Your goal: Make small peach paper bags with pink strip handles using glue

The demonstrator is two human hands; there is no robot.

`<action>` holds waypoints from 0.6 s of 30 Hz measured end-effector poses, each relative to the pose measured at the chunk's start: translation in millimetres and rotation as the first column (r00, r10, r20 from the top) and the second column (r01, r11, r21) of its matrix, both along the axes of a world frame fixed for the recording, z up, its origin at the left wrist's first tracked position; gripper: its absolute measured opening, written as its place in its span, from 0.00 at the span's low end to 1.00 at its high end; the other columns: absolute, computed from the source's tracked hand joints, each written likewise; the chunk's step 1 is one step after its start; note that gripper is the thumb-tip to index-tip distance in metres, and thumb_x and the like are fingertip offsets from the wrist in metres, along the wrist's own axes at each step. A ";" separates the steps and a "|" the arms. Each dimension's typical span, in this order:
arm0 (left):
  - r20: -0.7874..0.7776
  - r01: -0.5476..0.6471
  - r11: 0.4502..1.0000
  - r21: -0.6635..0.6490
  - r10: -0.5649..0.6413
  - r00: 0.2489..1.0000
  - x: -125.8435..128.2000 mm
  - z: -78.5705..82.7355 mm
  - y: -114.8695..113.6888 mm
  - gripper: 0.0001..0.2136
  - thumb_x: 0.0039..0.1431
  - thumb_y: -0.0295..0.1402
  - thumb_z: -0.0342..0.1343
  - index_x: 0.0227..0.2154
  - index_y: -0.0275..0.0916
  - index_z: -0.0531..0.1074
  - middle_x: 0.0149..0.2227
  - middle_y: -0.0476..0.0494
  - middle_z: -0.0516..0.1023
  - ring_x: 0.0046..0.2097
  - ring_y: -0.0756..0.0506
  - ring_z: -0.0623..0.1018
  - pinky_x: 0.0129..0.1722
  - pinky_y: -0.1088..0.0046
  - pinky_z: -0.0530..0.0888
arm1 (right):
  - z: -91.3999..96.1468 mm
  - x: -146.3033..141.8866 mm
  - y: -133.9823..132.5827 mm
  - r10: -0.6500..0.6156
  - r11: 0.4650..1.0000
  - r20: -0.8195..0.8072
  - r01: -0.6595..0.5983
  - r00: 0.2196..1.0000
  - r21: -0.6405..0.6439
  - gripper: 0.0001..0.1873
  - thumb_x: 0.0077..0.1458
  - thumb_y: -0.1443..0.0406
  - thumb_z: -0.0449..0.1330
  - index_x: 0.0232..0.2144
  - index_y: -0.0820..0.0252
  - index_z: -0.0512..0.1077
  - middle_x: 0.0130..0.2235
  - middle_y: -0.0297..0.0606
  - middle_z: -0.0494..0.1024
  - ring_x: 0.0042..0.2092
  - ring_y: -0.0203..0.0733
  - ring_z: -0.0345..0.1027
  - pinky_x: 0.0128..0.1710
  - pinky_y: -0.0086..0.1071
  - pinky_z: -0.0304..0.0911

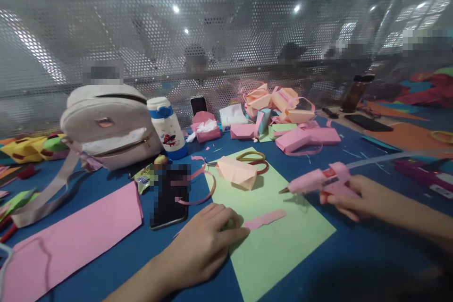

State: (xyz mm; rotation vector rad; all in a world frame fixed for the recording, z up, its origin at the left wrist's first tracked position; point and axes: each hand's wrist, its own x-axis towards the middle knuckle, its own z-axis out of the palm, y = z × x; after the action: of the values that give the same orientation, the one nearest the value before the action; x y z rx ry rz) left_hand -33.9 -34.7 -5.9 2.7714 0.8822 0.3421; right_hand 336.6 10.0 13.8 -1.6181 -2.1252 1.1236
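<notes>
My right hand [348, 198] is wrapped round the handle of a pink glue gun [318, 180], its nozzle pointing left above a light green paper sheet [283, 255]. My left hand [212, 238] rests at the sheet's left edge. Its fingers are curled, with the thumb tip at the left end of a small pink paper strip [266, 219] lying on the sheet. Farther back on the green sheet sits a folded peach paper piece [238, 172], partly covering scissors [264, 165]. A thin pink paper strip [212, 191] curls just beyond my left hand.
A phone [168, 207] and large pink paper [81, 236] lie left. Behind stand a white backpack [113, 122], a bottle [168, 132] and folded paper pieces [304, 139]. A perforated metal partition [226, 23] closes the back. Another phone [368, 122] and orange paper [406, 139] lie right.
</notes>
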 end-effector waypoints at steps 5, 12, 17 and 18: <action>-0.002 -0.003 1.000 0.004 0.003 1.000 -0.4 -1.3 -0.7 0.22 0.63 0.21 0.46 0.57 0.45 0.67 0.45 0.40 0.72 0.44 0.42 0.72 0.42 0.63 0.70 | 14.2 -44.2 -8.2 0.197 0.965 -0.160 -0.220 0.967 -0.146 0.28 0.59 0.46 0.56 0.19 0.61 0.65 0.19 0.33 0.68 0.23 0.34 0.62 0.27 0.27 0.59; 0.011 0.002 0.998 0.060 -0.002 1.000 -0.9 0.1 -2.9 0.22 0.62 0.21 0.47 0.56 0.46 0.68 0.45 0.41 0.73 0.43 0.43 0.72 0.41 0.65 0.70 | 20.0 -73.5 -5.2 0.270 0.945 -0.161 -0.293 0.949 -0.141 0.29 0.60 0.46 0.54 0.18 0.63 0.66 0.18 0.34 0.69 0.20 0.32 0.60 0.21 0.23 0.55; 0.010 0.019 0.994 0.105 -0.020 1.000 -1.2 -0.1 -2.7 0.19 0.64 0.23 0.47 0.55 0.44 0.69 0.45 0.41 0.74 0.43 0.42 0.73 0.40 0.65 0.70 | 21.5 -76.7 -6.0 0.295 0.943 -0.134 -0.311 0.946 -0.118 0.27 0.61 0.48 0.54 0.21 0.63 0.67 0.19 0.35 0.70 0.21 0.33 0.64 0.22 0.23 0.57; 0.008 0.022 0.994 0.109 -0.023 1.000 -0.9 -0.2 -2.5 0.19 0.64 0.23 0.47 0.55 0.44 0.69 0.45 0.40 0.74 0.43 0.42 0.73 0.40 0.65 0.70 | 21.9 -77.0 -6.1 0.298 0.944 -0.122 -0.311 0.947 -0.112 0.27 0.61 0.48 0.53 0.21 0.63 0.67 0.19 0.35 0.71 0.22 0.33 0.64 0.22 0.23 0.57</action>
State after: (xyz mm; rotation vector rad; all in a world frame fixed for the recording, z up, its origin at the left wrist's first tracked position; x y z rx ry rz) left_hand -34.8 -37.1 -6.1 2.8737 0.8544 0.4105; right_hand 259.6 3.9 35.7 -1.2733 -2.3309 1.4326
